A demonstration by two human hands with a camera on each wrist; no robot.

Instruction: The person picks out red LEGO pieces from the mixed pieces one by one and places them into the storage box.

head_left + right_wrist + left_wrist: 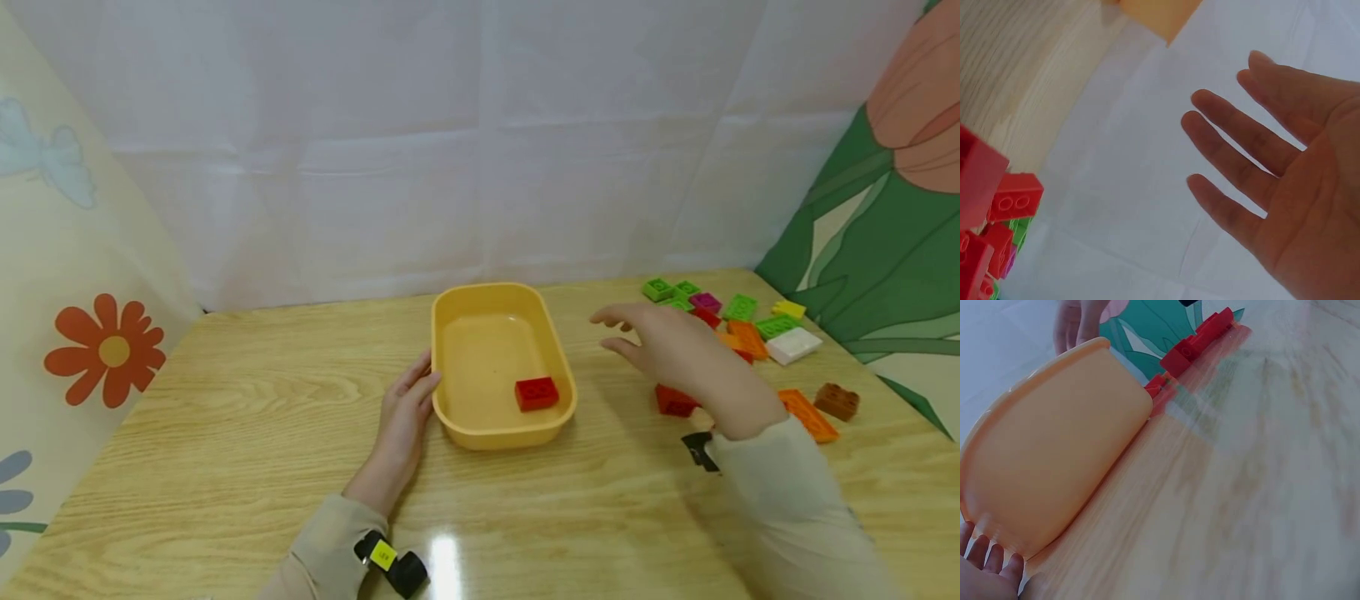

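- We saw the left hand (402,417) resting along the left wall of the yellow tub (480,358), its fingers relaxed and touching the outside.
- In the left wrist view we saw the same contact up close, with fingertips (995,557) against the tub's outer wall.
- We saw the right hand (671,346) released, raised over the bench (300,433) between the tub and the loose bricks; the right wrist view showed us its palm and spread fingers.
- Inside the tub we found one red brick (536,394) lying on the floor, close to the near right corner.
- On the bench to the right of the tub we saw another red brick (677,402), partly behind the right wrist.
- Farther back on that side we noted a loose cluster: green bricks (658,289), a magenta brick (706,302), a yellow piece (789,310), a white piece (793,345) and an orange piece (747,340), the last two side by side.
- Nearer to us on the right lay an orange plate (808,416), with a brown brick (837,401) just beside it.
- Behind the bench we saw a white cloth (360,167), and on the left side panel a red flower (112,350).
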